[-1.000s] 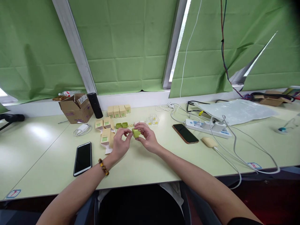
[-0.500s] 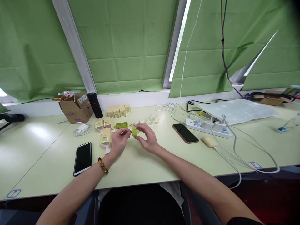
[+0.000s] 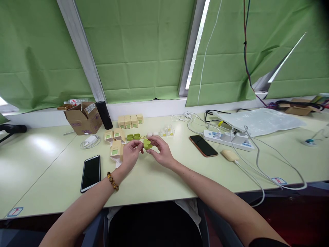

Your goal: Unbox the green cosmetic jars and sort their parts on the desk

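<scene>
A small green case is held over the table between my two hands. My left hand pinches its left side, and the bracelet is on this wrist. My right hand grips the case from the right with thumb and fingers. Just beyond the hands lies another green case, open, with small pale pieces beside it. Small white blocks and clear plastic cups with yellow bits stand farther right. By my left hand are opened cardboard boxes with green windows.
Several closed small boxes stand in a row at the back. A phone lies left, another phone right, near a power strip and loose cables. A brown carton and a black cylinder stand back left.
The green case has turned slightly in my fingers and now looks parted into two halves. My left fingers have shifted a little closer onto it.
</scene>
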Available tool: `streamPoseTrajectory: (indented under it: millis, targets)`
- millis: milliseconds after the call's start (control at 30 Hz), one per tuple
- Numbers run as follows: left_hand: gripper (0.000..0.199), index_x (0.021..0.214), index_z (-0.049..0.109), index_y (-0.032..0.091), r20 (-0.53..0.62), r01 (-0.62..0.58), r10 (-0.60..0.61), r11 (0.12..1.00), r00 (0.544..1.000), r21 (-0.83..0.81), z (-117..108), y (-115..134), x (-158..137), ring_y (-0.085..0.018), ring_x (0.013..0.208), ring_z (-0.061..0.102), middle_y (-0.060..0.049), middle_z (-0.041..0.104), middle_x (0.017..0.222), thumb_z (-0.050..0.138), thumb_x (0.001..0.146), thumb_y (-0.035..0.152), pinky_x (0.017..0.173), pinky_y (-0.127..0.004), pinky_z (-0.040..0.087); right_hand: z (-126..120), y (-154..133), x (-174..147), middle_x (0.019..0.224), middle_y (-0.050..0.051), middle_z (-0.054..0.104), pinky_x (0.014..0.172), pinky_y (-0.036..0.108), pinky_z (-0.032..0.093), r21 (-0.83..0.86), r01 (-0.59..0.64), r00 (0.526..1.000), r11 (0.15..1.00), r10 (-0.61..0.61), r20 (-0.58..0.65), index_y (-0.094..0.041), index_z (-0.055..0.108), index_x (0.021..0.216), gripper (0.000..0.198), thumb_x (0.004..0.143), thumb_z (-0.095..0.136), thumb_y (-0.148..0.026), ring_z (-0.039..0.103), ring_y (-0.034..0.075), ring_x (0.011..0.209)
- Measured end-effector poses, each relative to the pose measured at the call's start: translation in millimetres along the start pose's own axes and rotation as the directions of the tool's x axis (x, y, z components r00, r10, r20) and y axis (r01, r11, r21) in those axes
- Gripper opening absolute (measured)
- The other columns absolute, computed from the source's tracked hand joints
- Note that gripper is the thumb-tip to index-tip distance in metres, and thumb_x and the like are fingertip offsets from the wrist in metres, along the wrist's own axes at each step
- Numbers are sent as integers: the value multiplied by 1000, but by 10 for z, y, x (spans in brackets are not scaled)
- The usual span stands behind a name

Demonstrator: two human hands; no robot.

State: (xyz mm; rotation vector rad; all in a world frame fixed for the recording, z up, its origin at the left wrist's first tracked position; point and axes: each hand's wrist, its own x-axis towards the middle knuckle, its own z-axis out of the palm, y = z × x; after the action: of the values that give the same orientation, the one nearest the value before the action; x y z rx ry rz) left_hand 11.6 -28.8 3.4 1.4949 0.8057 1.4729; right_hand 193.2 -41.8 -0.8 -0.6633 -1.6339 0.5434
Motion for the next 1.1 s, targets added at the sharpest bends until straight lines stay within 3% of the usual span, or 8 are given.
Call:
streamPoseTrajectory:
  millis: [167,367,533,667,767,867,967,1100]
  targets:
    - [36,83,70,16,9,131,-131,978,991,-164,11,-67,30,-12,60,63,-3,70,73,90,76,45,62,-29,53,9,-63,16,117,10,66,85,40,62,-152,84,996,985,-85,1,-27,67,128,39,90,78,-29,65,21,95]
    - [38,82,72,15,17,177,-179,952,984,-249,29,-71,18,-11,60,59,-4,71,73,94,69,43,60,-27,50,15,-65,18,113,10,65,80,41,61,-225,110,994,968,-109,13,-27,68,130,39,93,76,-32,63,20,87]
    - [34,87,75,15,67,220,-209,936,976,-274,31,-29,11,-12,67,63,-6,74,83,93,72,39,67,-29,53,-6,-84,37,111,9,65,79,41,61,-250,116,993,961,-118,8,-26,69,129,38,92,77,-31,62,19,83]
    - [33,109,75,17,96,237,-218,923,971,-304,16,7,19,-20,91,70,-11,76,105,82,83,38,82,-36,59,-42,-78,51,114,10,63,78,39,61,-294,141,990,945,-142,15,-26,67,131,40,91,75,-24,62,20,86]
    - [43,126,70,20,146,169,-140,962,979,-213,-26,22,25,-26,111,68,-13,72,122,77,84,30,90,-42,59,-70,-57,45,119,12,63,82,42,61,-351,167,986,921,-158,55,-25,63,134,43,92,72,-21,64,23,96]
    - [59,134,66,25,192,-41,29,998,981,57,-68,13,26,-28,125,62,-13,66,138,79,77,19,99,-43,54,-94,-49,41,117,12,64,85,44,61,-394,175,984,902,-143,109,-24,61,129,40,90,71,-16,65,26,99]
    - [52,131,69,27,204,-187,133,943,970,274,-80,-20,29,-27,124,62,-11,67,137,78,80,16,102,-44,52,-117,-72,51,114,12,65,81,43,60,-388,193,978,901,-147,144,-23,60,123,35,90,66,-12,65,26,98]
    - [43,125,71,28,165,-194,148,931,975,308,-71,-63,36,-25,117,66,-10,70,130,77,84,19,101,-44,53,-150,-126,83,115,11,67,81,42,59,-328,196,977,924,-155,146,-24,59,122,35,89,65,-13,64,24,93]
